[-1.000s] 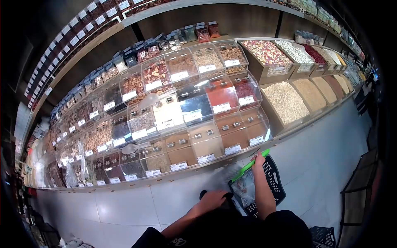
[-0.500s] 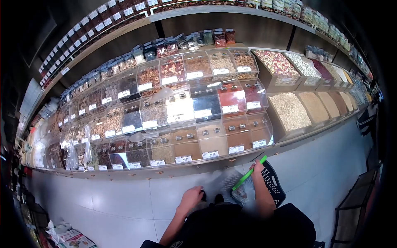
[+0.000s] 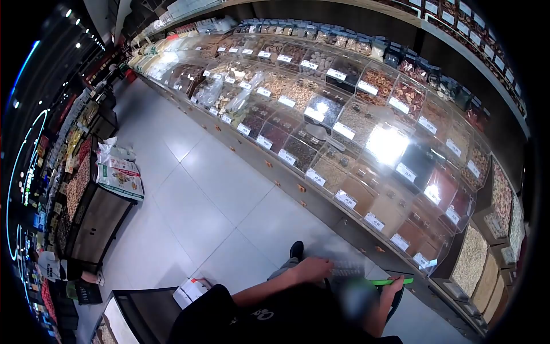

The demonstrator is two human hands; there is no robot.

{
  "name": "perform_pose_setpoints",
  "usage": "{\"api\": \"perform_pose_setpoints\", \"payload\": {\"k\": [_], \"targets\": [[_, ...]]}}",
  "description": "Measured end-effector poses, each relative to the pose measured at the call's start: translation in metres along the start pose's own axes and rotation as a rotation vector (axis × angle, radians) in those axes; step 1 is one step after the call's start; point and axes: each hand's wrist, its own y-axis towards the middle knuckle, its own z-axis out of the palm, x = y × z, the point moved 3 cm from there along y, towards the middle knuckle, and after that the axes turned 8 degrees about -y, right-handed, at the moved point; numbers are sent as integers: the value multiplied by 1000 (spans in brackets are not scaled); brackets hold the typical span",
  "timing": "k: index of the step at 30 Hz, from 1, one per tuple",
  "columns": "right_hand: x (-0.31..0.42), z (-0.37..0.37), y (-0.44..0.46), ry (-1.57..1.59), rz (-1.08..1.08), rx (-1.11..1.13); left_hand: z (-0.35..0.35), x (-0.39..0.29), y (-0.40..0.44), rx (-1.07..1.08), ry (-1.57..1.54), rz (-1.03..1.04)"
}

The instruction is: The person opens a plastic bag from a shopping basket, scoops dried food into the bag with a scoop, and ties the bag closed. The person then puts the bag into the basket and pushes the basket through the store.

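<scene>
My right hand (image 3: pixel 393 288) is closed round the green handle (image 3: pixel 405 281) of a black basket at the lower right, beside the foot of the bin display. Most of the basket lies hidden behind my arm and a blurred patch. In front of my body is my left hand (image 3: pixel 314 269), its fingers curled; whether anything is in them cannot be made out. A dark shoe (image 3: pixel 296 250) shows on the floor just beyond it. Clear lidded bins (image 3: pixel 355 192) of dry goods, with white price labels, rise in tiers ahead. A clear scoop (image 3: pixel 316 132) rests on them.
Open grain bins (image 3: pixel 468 261) stand at the far right. Small packets (image 3: pixel 378 49) line the top of the display. At the left is a dark stand (image 3: pixel 97 226) with printed bags (image 3: pixel 119 175). A person in a cap (image 3: pixel 51 266) is at the lower left.
The view has swung to the left and tilted, bringing the aisle and the left stand into sight. My right hand still holds the green handle, and my left hand is nearer to it.
</scene>
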Motion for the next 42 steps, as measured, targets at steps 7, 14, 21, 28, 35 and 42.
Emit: {"api": "perform_pose_setpoints", "payload": {"k": [7,14,21,28,35,42], "targets": [[-23,-1,-4,-156,-71,-75,2,31,-46,-28,-51,-134],[-61,26,-64,-285,-8,-84,-60,51,-88,-39,-113,-227],[-105,34,-78,-407,-13,55,-81,141,-159,-176,-109,-278],[-106,44,-128,-698,8,69,-122,198,-220,-295,-117,-438],[-162,44,-125,-956,64,221,-136,218,-248,-443,-210,-529],[-170,93,-219,-961,-62,284,-112,195,-240,-256,-245,-515]]}}
